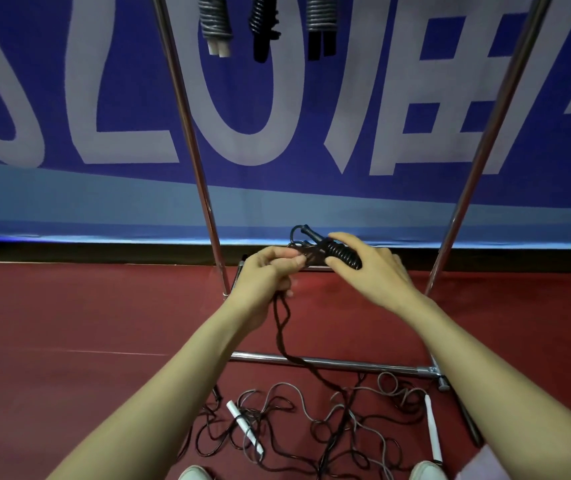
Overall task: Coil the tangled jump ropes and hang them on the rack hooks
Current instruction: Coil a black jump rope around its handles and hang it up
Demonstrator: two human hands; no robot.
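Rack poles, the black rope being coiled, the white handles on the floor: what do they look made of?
Rack poles: polished metal, probably chromed steel, judging by bright streaked reflections. Black rope: dull dark cord, seemingly twisted where it hangs; rubber or fibre, unclear. White handles: smooth matte plastic, probably.

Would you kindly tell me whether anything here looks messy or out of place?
Yes. A tangle of ropes sprawls on the floor before the rack bar, two white handles lying apart in it. The black rope held by the left hand and right hand trails down into it, only partly coiled.
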